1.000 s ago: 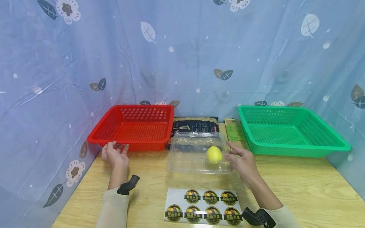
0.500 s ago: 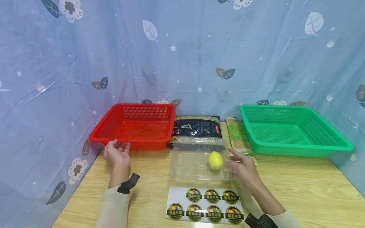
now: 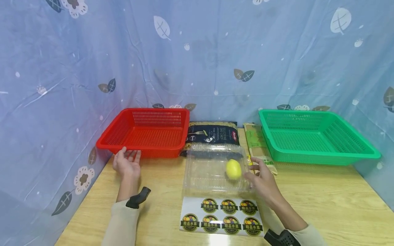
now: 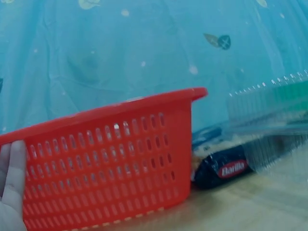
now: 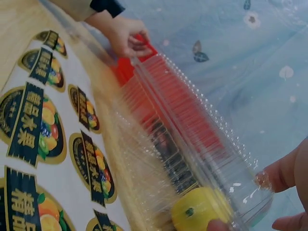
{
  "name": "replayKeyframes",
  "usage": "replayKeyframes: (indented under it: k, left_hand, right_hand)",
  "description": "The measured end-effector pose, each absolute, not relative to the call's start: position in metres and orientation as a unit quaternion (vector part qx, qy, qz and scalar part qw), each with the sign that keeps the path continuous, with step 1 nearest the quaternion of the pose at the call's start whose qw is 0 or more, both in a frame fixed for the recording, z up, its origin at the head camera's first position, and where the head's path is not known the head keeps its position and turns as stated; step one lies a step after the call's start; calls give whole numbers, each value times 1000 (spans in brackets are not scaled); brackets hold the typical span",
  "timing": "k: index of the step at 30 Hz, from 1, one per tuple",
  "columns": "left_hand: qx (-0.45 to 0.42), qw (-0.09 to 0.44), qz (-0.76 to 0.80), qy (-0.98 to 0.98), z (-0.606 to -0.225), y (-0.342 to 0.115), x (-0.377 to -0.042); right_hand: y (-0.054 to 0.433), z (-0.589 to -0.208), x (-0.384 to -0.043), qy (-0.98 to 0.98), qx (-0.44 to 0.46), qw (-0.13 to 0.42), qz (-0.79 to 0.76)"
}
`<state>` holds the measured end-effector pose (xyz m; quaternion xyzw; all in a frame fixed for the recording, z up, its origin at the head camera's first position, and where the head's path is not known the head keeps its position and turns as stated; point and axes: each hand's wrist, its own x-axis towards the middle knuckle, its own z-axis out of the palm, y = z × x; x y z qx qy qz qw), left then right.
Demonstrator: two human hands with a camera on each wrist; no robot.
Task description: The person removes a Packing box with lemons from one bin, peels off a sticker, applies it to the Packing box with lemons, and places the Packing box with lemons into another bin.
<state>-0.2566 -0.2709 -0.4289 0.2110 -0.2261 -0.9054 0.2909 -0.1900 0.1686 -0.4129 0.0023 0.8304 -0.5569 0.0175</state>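
A clear plastic clamshell box point(image 3: 207, 169) with a yellow lemon point(image 3: 233, 169) inside is in the middle of the head view. My right hand point(image 3: 261, 179) holds its right side; thumb and finger are on the edge in the right wrist view. To the left, my left hand point(image 3: 127, 165) grips the front rim of a red plastic basket point(image 3: 147, 153), thumb at the rim and fingers against the outer wall. Its fingers point(image 4: 16, 171) lie along that slotted wall in the left wrist view.
A sheet of round fruit stickers point(image 3: 191, 206) lies in front of the box. Behind the box is a dark pasta bag point(image 3: 212, 134). A green-and-brown packet point(image 3: 256, 141) lies beside a green basket point(image 3: 320, 159) on the right. A blue curtain point(image 3: 203, 61) stands behind.
The clear box has come nearer to me with my right hand, uncovering more of the pasta bag. The lemon shifted slightly with it. My left hand has stayed at the red basket.
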Motion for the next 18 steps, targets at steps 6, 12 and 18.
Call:
replayKeyframes:
  k: [6, 12, 18]
  left_hand:
    - [209, 290, -906, -225, -432, -272, -248]
    - [200, 319, -892, -248, -430, -267, -238]
    - [150, 309, -882, -322, -423, -249, -224]
  right_hand:
    - [168, -405, -189, 862, -6, 14, -507]
    - [161, -398, -178, 876, -45, -90, -472]
    - [149, -399, -166, 832, -148, -200, -496]
